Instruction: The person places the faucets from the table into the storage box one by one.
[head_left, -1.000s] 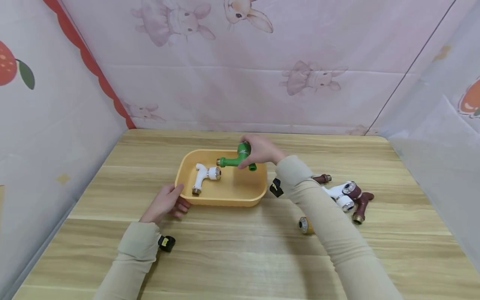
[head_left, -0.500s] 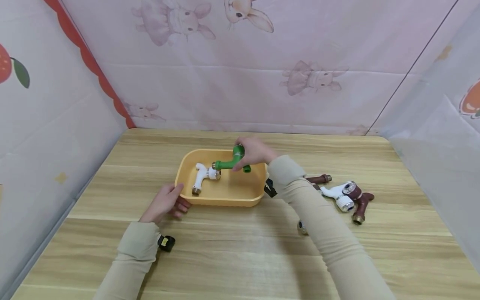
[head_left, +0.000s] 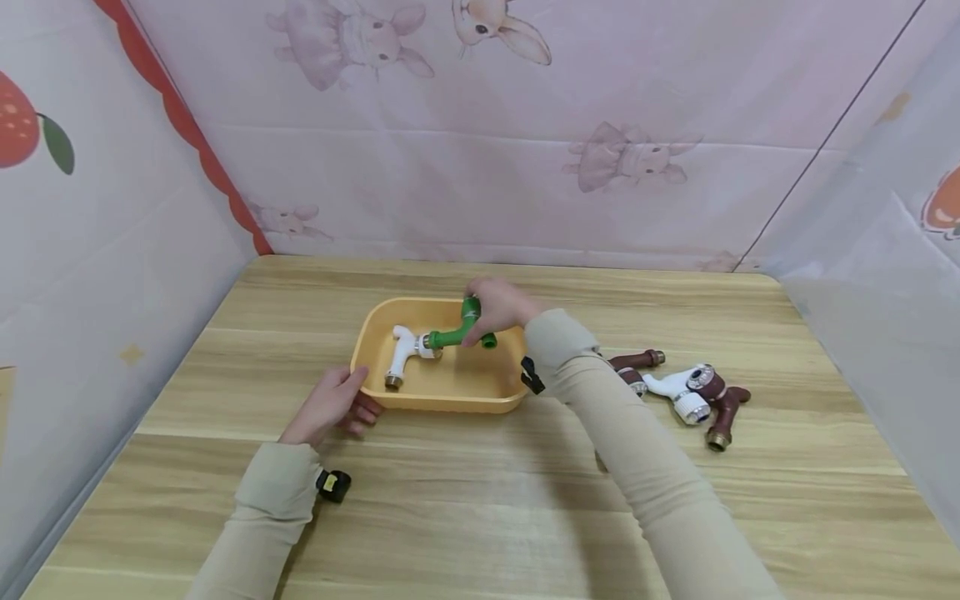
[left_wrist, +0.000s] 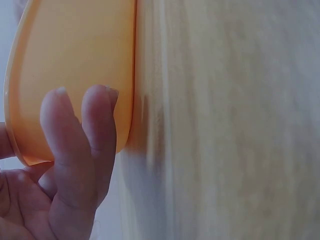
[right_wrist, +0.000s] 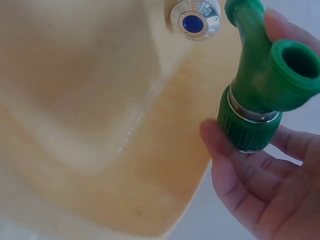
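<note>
My right hand (head_left: 501, 307) grips a green faucet (right_wrist: 252, 75) by its ribbed knob, over the back right part of a yellow plastic basin (head_left: 442, 403). Its threaded end points left and overlaps the knob of a white faucet (head_left: 403, 354) that lies in the basin. In the right wrist view the green spout opening faces the camera, and the white faucet's blue-centred knob (right_wrist: 194, 21) shows at the top. At the basin's front left corner my left hand (head_left: 333, 404) pinches the rim, the thumb over it and the other fingers (left_wrist: 70, 135) along the outside wall.
Right of the basin several faucets lie in a loose pile: a white one (head_left: 686, 400), a dark red one (head_left: 723, 417) and another dark red one (head_left: 637, 360) partly behind my right sleeve. The wooden table (head_left: 465, 508) meets printed cloth walls at its back and sides.
My right hand has carried the green faucet left and slightly lower over the basin, closer to the white faucet. The left hand stays on the rim, and the basin has not moved.
</note>
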